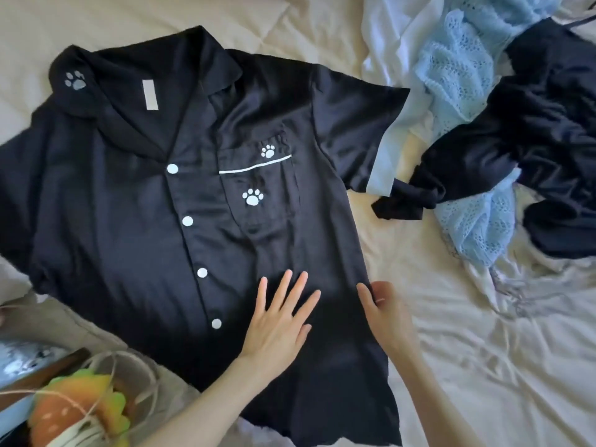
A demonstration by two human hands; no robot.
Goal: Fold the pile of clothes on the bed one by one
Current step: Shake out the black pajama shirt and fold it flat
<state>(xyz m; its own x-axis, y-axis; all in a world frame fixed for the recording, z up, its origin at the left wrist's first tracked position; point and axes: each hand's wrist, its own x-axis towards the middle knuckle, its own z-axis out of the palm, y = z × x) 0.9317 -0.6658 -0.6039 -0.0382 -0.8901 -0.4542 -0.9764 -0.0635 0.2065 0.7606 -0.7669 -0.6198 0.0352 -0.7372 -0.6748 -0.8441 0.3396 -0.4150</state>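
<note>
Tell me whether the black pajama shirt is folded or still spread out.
Spread out. The black pajama shirt lies flat, front up and buttoned, both sleeves extended. The left hand presses it flat; the right hand grips its side edge.

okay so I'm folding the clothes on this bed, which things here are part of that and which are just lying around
Part of the job:
black shirt under the left hand, side edge held by the right hand
light blue knit
dark clothes
white cloth

Just lying about:
orange plush toy
cord
</note>
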